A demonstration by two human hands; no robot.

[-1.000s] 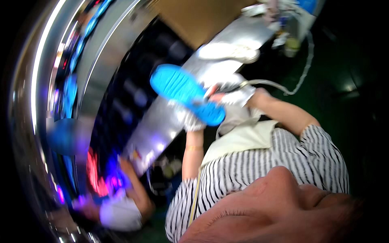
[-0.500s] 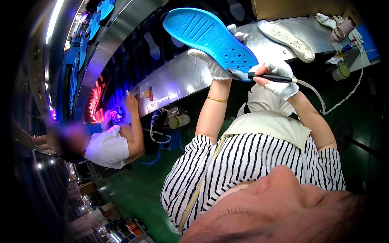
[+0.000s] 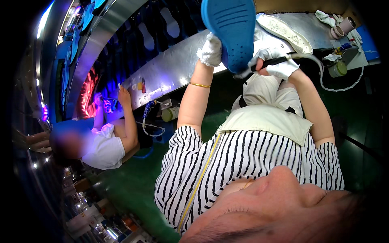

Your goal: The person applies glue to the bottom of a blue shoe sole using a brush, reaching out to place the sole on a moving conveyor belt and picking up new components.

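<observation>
A blue shoe sole [image 3: 231, 30] is held up over the metal bench, its wide end at the top edge of the picture. My left hand [image 3: 210, 50], in a white glove, grips it from its left side; the fingers are mostly hidden behind it. In my right hand [image 3: 277, 62], with a white glove that leaves some fingertips bare, is a black-handled brush [image 3: 275, 61] fed by a pale tube [image 3: 321, 73]. The brush's tip is at the lower, narrow end of the blue sole; whether it touches cannot be made out. A white sole [image 3: 285, 32] lies beyond my right hand.
A metal bench [image 3: 174, 69] runs along a conveyor holding dark, sole-shaped pieces [image 3: 169, 22]. At far right are tape rolls [image 3: 344, 26], gloves and a green-lidded jar [image 3: 338, 69]. A co-worker [image 3: 105, 146] sits to the left under purple light.
The blue sole has moved up and right and turned more upright, its face now darker. My right hand and brush have shifted slightly with it, staying at its lower end.
</observation>
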